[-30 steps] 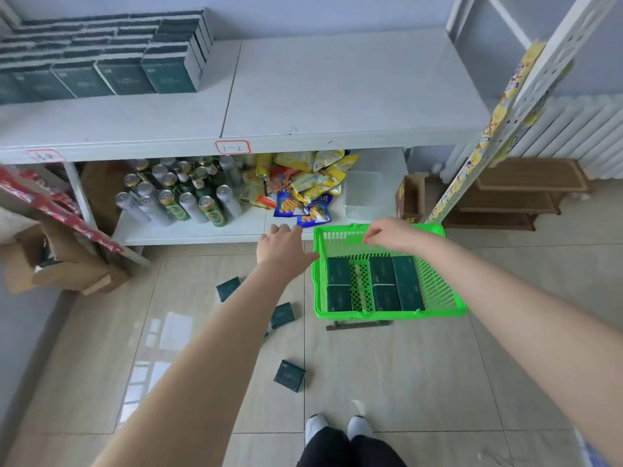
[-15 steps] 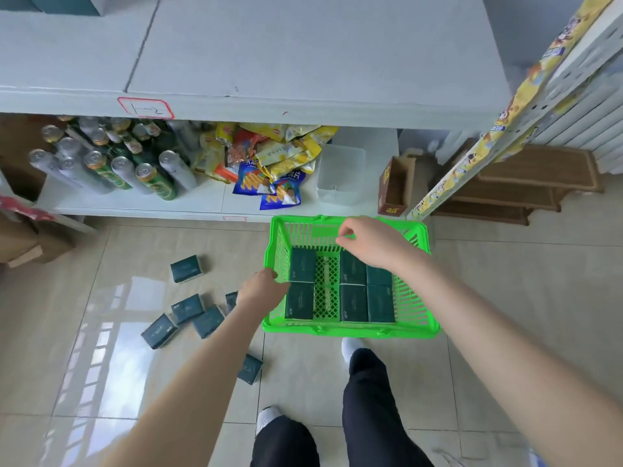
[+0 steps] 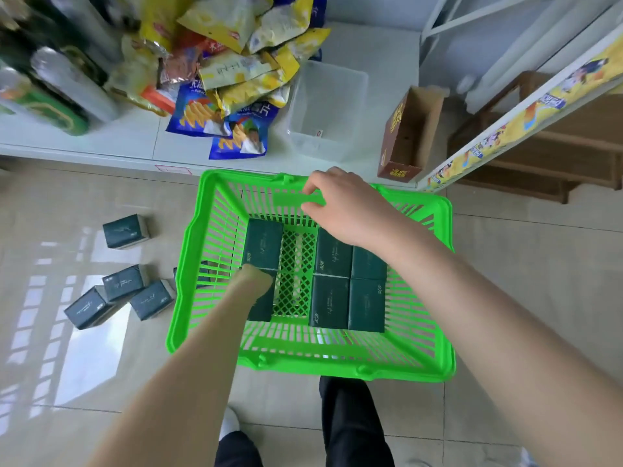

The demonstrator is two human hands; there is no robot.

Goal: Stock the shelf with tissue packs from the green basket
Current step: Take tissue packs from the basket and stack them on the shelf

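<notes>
left hand: the left hand [image 3: 256,281] reaches down into the left side of the basket, onto the near-left pack; its fingers are hidden under the wrist, so i cannot tell how far they are open or whether they grip anything.
right hand: the right hand [image 3: 340,210] is at the far wall of the basket, its fingers [image 3: 312,188] curled at the rim; i cannot tell whether they hold it or only hover.
basket: the bright green slatted plastic basket [image 3: 209,298] stands on the beige tiled floor [image 3: 522,264], around and below both sets of fingers.
tissue packs: six dark green rectangular tissue packs [image 3: 333,254] lie flat on the basket bottom, two at the left fingers and four below and nearer than the right fingers.
loose packs: more dark green loose packs [image 3: 126,230] lie scattered on the floor, left of the left fingers and outside the basket.
shelf: the white bottom shelf [image 3: 135,136] lies beyond the right fingers, carrying yellow and blue snack bags [image 3: 236,79], blurred drink cans [image 3: 60,85], a clear plastic tub [image 3: 327,109] and an open brown cardboard box [image 3: 408,136].
</notes>
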